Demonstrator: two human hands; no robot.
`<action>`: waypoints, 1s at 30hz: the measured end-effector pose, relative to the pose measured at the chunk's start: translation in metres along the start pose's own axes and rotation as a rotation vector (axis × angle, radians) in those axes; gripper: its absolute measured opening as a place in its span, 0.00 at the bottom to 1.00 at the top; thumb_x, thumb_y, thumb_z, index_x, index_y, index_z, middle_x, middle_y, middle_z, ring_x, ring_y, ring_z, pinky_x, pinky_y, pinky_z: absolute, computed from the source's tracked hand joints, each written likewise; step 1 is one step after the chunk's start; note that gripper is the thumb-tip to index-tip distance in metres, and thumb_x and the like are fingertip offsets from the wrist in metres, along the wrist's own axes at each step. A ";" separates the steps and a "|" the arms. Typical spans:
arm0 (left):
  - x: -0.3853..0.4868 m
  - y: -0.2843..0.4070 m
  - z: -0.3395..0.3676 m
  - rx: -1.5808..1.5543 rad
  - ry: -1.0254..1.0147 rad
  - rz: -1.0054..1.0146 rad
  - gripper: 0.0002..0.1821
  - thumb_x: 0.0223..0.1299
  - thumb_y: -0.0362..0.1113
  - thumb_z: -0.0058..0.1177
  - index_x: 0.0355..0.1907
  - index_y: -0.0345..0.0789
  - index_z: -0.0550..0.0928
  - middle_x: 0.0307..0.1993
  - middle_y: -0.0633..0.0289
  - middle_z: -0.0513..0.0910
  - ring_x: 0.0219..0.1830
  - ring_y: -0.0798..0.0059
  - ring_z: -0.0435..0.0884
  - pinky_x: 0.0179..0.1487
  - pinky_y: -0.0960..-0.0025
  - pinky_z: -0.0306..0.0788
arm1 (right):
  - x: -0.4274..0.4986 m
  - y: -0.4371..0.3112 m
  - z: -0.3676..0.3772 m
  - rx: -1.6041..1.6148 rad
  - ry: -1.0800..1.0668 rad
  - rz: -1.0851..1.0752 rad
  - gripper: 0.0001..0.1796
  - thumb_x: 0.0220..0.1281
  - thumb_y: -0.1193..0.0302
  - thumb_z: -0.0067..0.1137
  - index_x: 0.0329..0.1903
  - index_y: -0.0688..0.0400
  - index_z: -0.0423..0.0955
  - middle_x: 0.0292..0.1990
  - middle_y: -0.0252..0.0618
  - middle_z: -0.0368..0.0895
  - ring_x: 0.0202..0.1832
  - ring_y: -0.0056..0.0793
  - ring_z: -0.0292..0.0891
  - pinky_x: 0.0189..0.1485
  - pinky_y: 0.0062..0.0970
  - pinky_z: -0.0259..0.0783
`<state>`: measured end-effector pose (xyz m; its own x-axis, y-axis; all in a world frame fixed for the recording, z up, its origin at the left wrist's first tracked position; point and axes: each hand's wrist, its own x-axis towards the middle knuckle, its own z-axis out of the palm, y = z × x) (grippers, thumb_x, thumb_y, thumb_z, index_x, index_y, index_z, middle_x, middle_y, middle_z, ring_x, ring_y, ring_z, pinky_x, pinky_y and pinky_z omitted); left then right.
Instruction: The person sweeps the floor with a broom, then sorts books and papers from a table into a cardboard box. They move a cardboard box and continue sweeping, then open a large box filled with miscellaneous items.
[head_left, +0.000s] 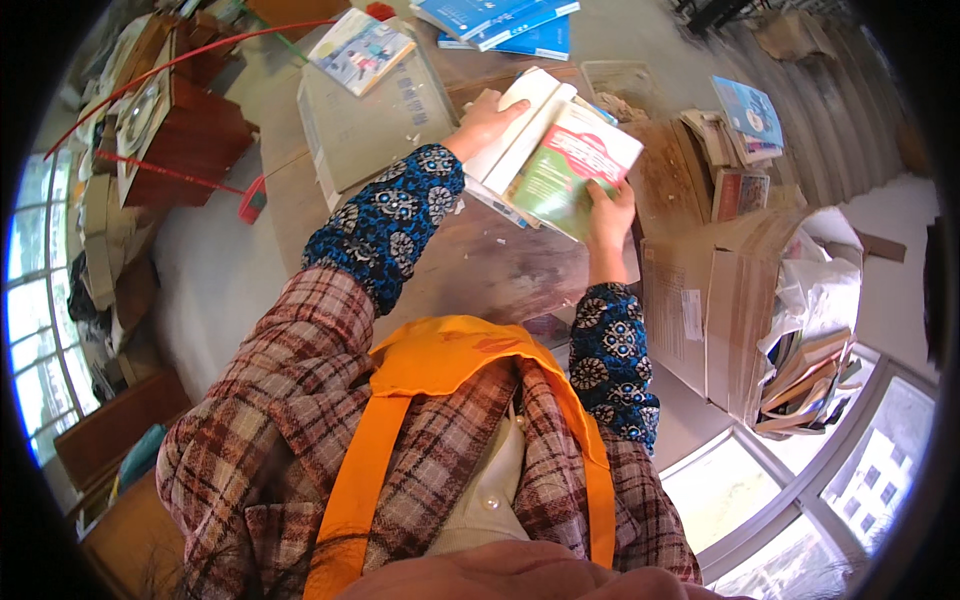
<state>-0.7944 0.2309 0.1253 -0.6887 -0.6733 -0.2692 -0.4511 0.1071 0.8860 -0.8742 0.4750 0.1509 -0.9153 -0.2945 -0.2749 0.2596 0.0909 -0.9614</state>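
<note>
My left hand grips the upper left of an open book, its thumb lying on a pale page. My right hand holds a green, white and red booklet by its lower right edge, tilted over the open book's right side. More books or papers show beneath them, above the wooden table. To the left of my left hand lies a large grey-green folder or board with a small illustrated book on its upper end.
Blue books lie at the table's far edge, near a plastic container. Books are stacked at right, above a cardboard box holding papers and plastic. A red-brown wooden cabinet and a red-handled tool are at left.
</note>
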 end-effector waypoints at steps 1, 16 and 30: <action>0.000 0.001 0.003 0.220 0.142 0.111 0.43 0.55 0.68 0.51 0.49 0.24 0.76 0.51 0.38 0.77 0.56 0.47 0.75 0.59 0.51 0.65 | -0.001 -0.003 0.008 0.020 -0.022 -0.032 0.26 0.53 0.81 0.61 0.55 0.69 0.65 0.42 0.44 0.78 0.37 0.29 0.76 0.32 0.27 0.73; 0.058 -0.003 -0.015 0.368 -0.104 -0.092 0.69 0.35 0.83 0.52 0.60 0.14 0.65 0.59 0.31 0.70 0.60 0.45 0.73 0.60 0.59 0.70 | 0.011 0.008 -0.025 -0.262 -0.214 0.315 0.46 0.54 0.54 0.67 0.64 0.75 0.58 0.61 0.57 0.68 0.55 0.38 0.71 0.53 0.31 0.70; 0.022 0.001 0.016 0.374 -0.191 -0.085 0.55 0.39 0.81 0.51 0.41 0.23 0.83 0.42 0.37 0.82 0.46 0.45 0.82 0.50 0.59 0.76 | 0.001 0.051 -0.069 0.360 -0.248 0.356 0.31 0.68 0.61 0.54 0.67 0.63 0.59 0.59 0.43 0.70 0.59 0.33 0.68 0.61 0.35 0.66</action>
<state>-0.8187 0.2278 0.1146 -0.7172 -0.5476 -0.4310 -0.6610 0.3387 0.6696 -0.8829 0.5447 0.1025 -0.6634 -0.5238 -0.5343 0.6676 -0.0919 -0.7388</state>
